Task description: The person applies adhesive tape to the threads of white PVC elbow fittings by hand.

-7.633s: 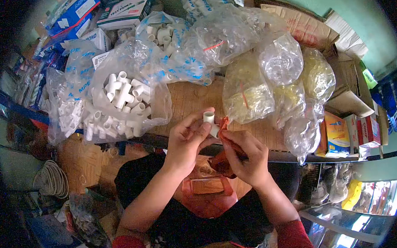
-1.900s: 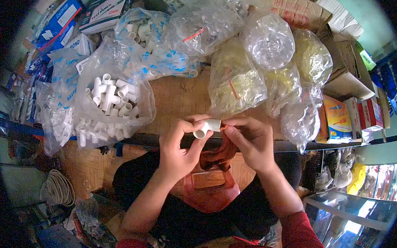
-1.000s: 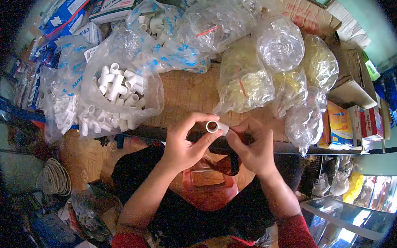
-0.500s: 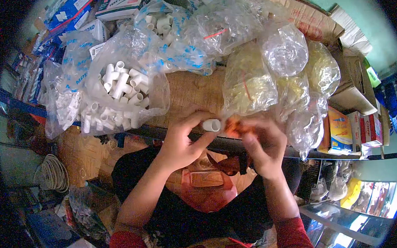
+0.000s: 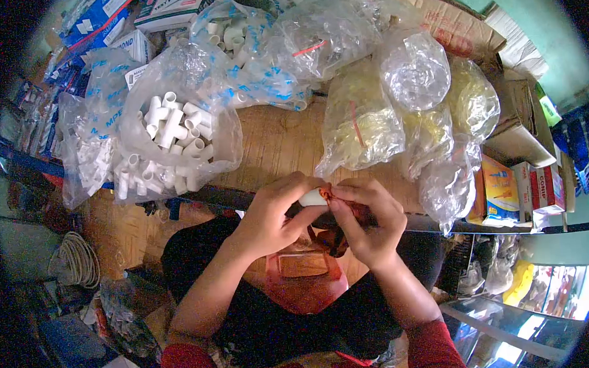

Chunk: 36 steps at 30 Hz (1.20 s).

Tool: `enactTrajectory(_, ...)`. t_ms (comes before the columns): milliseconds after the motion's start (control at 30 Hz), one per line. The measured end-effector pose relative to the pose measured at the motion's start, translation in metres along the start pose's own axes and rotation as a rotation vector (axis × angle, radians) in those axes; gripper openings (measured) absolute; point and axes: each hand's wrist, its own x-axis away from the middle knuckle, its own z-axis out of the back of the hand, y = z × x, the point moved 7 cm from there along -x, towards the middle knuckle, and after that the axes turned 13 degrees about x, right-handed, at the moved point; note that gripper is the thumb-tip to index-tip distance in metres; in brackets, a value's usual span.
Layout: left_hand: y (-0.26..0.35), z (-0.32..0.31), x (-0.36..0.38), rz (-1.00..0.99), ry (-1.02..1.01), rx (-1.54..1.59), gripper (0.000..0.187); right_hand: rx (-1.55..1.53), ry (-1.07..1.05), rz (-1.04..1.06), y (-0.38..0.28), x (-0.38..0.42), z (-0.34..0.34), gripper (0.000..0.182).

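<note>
- Left hand (image 5: 273, 214), frame centre: fingers curled round a white pipe fitting (image 5: 312, 198), gripping it.
- Right hand (image 5: 368, 217): fingertips pinching an orange cloth (image 5: 331, 194) against the fitting's right end.
- Both hands touching, just below the wooden table (image 5: 276, 142) edge.
- Open bag of white fittings (image 5: 174, 133), upper left.

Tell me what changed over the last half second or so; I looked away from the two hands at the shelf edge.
The right hand moved back in with the orange cloth and now presses it against the end of the white pipe fitting. The left hand kept its grip on the fitting, closing round it. The open bag of white fittings and the clear bags lie as before.
</note>
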Motion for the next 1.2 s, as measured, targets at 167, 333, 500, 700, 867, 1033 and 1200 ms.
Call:
enactTrajectory(167, 0.001, 0.002, 0.0, -0.069, 0.046, 0.042, 0.029, -0.083, -0.144, -0.024, 0.001, -0.004, -0.006, 0.021)
enactTrajectory(333, -0.005, 0.0, 0.005, 0.142, -0.075, 0.094, 0.028, -0.011, -0.397, 0.026, 0.001, -0.004, -0.009, 0.026)
enactTrajectory(500, -0.013, -0.005, 0.007, 0.275, -0.108, 0.133, 0.027, 0.215, -0.466, 0.165, 0.005, 0.004, -0.008, 0.029)
enactTrajectory(700, -0.019, -0.009, 0.007, 0.187, -0.045, 0.072, 0.028, 0.435, -0.434, 0.263, -0.006, 0.005, -0.005, 0.036)
enactTrajectory(867, -0.007, -0.01, 0.005, 0.311, -0.079, 0.273, 0.032, -0.066, -0.242, 0.013, 0.008, -0.001, 0.0, 0.026)
enactTrajectory(1033, -0.013, -0.013, 0.007, 0.276, -0.203, 0.279, 0.041, -0.279, -0.444, -0.184, 0.018, 0.004, -0.006, 0.019)
enactTrajectory(1200, -0.028, -0.008, 0.015, 0.441, -0.083, 0.395, 0.057, -0.329, -0.409, -0.229, 0.022, 0.009, -0.017, 0.014)
